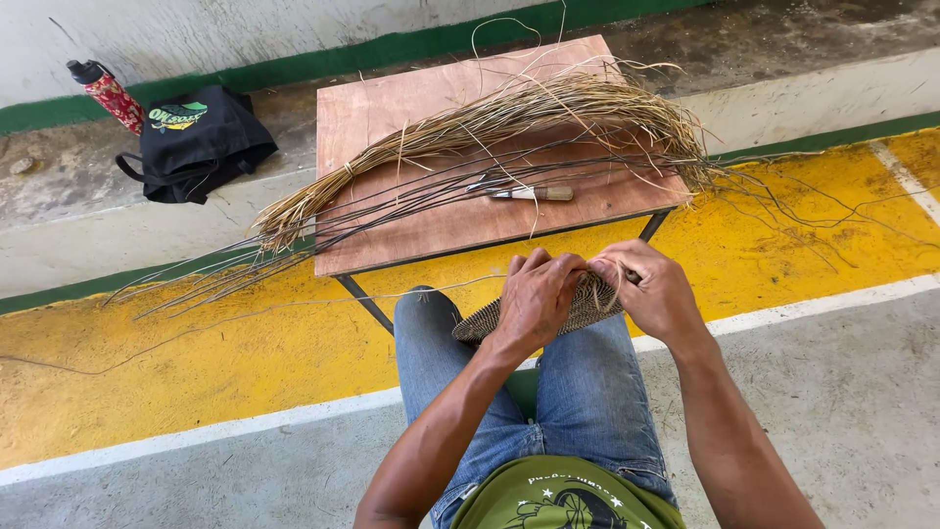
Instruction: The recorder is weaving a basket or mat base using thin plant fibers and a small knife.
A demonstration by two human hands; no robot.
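I see both hands, left (534, 294) and right (654, 292), fingers clamped on a flat dark woven-fibre disc (568, 306) over the denim-clad knees, its long axis running left-right. Far left, a black cloth bag (196, 142) bearing a green-and-yellow emblem lies beside a red patterned bottle (110, 95).

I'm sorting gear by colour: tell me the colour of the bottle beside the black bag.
The bottle is red patterned with a black cap, seen in the head view.

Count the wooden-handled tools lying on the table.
1. A single tool with a pale wooden handle lies on the brown plywood table, just below the tan straw bundle; others may be hidden beneath the straw.
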